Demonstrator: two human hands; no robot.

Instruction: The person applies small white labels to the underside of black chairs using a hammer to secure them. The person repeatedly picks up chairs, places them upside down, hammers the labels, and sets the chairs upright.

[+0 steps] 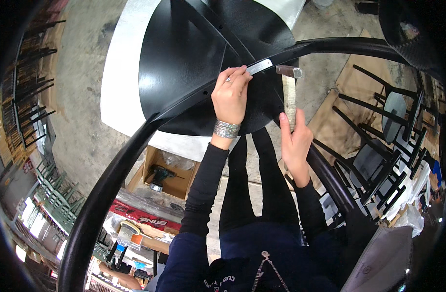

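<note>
I see the left hand (229, 100) at the upper centre of the frame, its fingers held narrow on the near end of a shiny metal strip (260, 67). The strip lies along a curved black rail (183, 103), its free end pointing to the upper right. A ring and stacked bracelets (227, 128) sit on that hand and wrist.

Right of centre, I have the right hand (297, 142) closed around the pale handle of a hammer (289, 95), thumb laid along it. The dark hammer head is just beside the strip's free end; whether they touch, I cannot tell.

Behind the rail, at the top of the frame, is a glossy black panel (184, 53) on a white surface (119, 87). Lower left of centre, a drill (161, 173) rests in an open box (183, 189). Dark chairs (371, 163) crowd the right side.
</note>
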